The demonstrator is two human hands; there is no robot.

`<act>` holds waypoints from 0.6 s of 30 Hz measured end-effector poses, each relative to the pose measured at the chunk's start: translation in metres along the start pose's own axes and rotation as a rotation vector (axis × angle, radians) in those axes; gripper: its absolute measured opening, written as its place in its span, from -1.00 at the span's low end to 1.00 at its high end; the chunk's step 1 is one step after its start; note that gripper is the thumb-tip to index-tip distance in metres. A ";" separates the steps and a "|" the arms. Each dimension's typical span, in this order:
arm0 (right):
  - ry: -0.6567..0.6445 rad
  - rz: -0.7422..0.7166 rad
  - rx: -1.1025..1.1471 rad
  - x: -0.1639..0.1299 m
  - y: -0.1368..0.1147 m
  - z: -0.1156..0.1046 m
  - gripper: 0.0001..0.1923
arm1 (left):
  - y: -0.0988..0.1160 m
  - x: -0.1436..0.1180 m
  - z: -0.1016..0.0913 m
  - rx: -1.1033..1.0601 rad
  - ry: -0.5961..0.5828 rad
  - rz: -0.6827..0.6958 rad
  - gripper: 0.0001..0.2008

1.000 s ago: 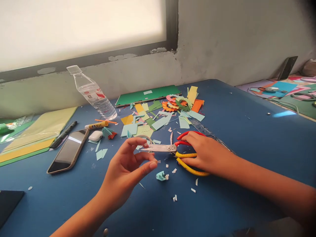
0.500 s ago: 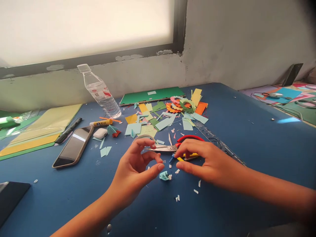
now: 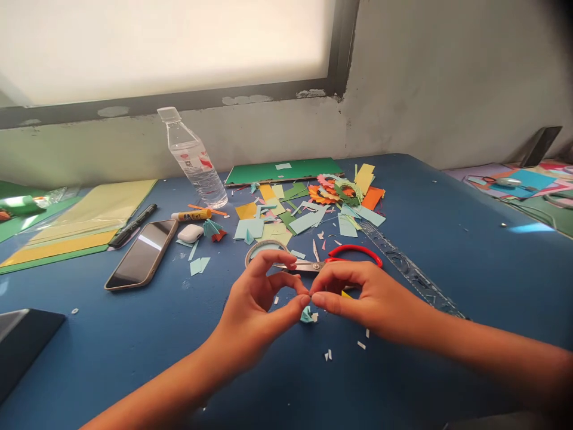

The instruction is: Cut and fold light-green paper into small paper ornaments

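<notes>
My left hand [image 3: 257,307] is raised over the middle of the blue table, thumb and forefinger tips pressed together and the other fingers curled. My right hand [image 3: 364,291] meets it there, its own thumb and forefinger pinched at the same spot. Whatever lies between the fingertips is too small to make out. Just below them sits a small folded light-blue paper piece [image 3: 306,315]. Behind the hands lie red-handled scissors [image 3: 353,251], partly covered by my right hand, and a roll of tape [image 3: 249,255], partly hidden by my left hand.
Cut paper scraps [image 3: 308,220] and orange paper shapes [image 3: 323,194] are heaped behind the scissors. A clear stencil ruler [image 3: 414,273] slants at right. To the left are a phone [image 3: 142,255], a white earbud case [image 3: 190,233], a glue stick [image 3: 191,215], a marker [image 3: 133,226] and a water bottle [image 3: 197,167].
My hands have come together; the right thumb and forefinger have closed from apart and now touch the left fingertips. The whole view has shifted slightly.
</notes>
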State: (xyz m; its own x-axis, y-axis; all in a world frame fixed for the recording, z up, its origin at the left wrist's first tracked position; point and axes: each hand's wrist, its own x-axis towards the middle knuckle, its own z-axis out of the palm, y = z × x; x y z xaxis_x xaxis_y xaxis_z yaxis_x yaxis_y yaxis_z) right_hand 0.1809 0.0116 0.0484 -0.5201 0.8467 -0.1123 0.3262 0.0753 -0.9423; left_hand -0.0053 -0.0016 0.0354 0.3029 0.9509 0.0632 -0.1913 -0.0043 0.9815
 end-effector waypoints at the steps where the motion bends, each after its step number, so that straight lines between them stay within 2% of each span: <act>1: -0.003 0.003 0.007 0.000 0.000 0.000 -0.87 | 0.000 0.000 0.000 0.002 -0.006 -0.006 -0.69; 9: 0.033 -0.024 0.026 0.000 0.001 0.003 -0.91 | -0.004 -0.001 -0.001 0.057 -0.012 -0.012 -0.68; 11: 0.046 -0.024 0.022 0.000 0.005 0.003 -0.90 | -0.005 -0.001 -0.004 0.152 0.004 -0.023 -0.68; 13: 0.069 -0.019 0.005 0.001 0.009 0.002 -0.88 | -0.005 -0.001 -0.007 0.340 0.002 -0.027 -0.69; 14: 0.079 -0.015 -0.004 0.002 0.012 0.001 -0.88 | -0.005 -0.001 -0.010 0.462 -0.036 -0.020 -0.67; 18: 0.089 0.005 0.000 0.003 0.021 -0.003 -0.87 | -0.005 0.001 -0.017 0.879 -0.316 0.026 -0.47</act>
State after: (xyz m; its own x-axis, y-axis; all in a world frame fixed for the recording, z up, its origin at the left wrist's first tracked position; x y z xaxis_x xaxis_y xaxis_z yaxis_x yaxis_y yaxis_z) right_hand 0.1888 0.0175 0.0290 -0.4464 0.8904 -0.0884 0.3287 0.0713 -0.9417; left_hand -0.0196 0.0045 0.0272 0.5729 0.8196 0.0065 0.5344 -0.3796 0.7552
